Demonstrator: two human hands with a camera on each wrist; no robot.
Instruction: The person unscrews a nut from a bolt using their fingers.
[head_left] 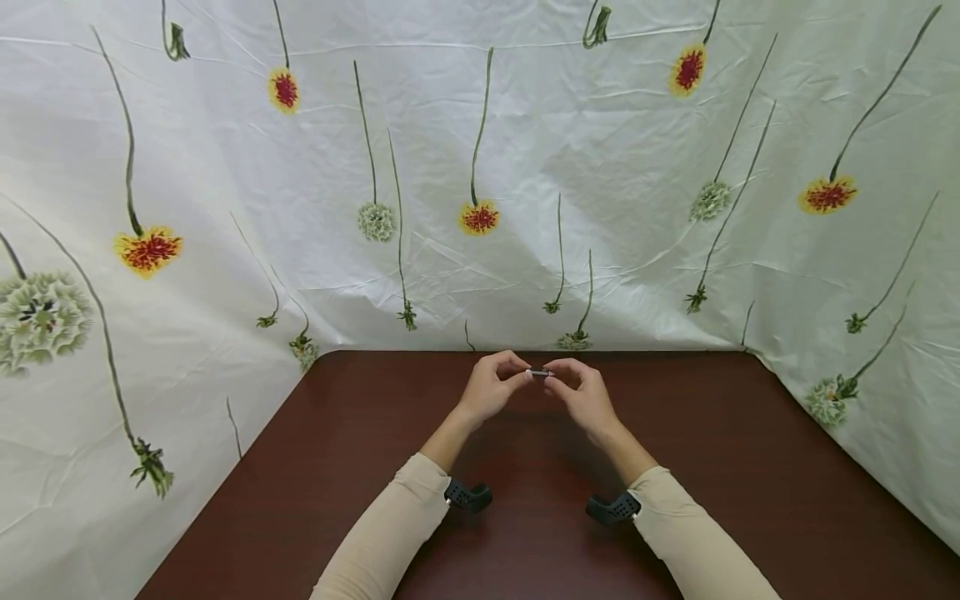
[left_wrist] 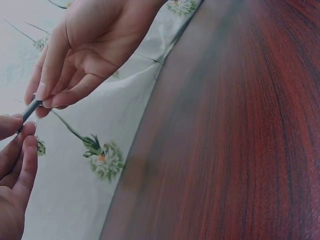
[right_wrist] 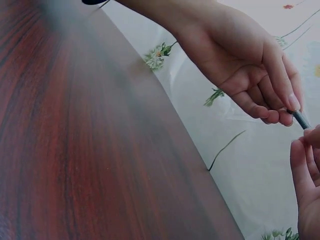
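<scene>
A small grey bolt (head_left: 539,373) with a threaded shaft is held up between both hands over the far part of the table. My left hand (head_left: 489,385) pinches one end between thumb and fingertips. The other end sits in the thumb and fingers of my right hand (head_left: 583,395). In the left wrist view the ridged shaft of the bolt (left_wrist: 31,110) bridges the two sets of fingertips. The right wrist view shows the bolt (right_wrist: 301,119) too, with a dark bit by the left fingertips. Fingers hide both its ends.
A dark reddish-brown wooden table (head_left: 345,500) lies beneath the arms. Behind it and along its sides hangs a white cloth (head_left: 637,150) printed with flowers. Each wrist carries a black band, such as the left band (head_left: 468,496).
</scene>
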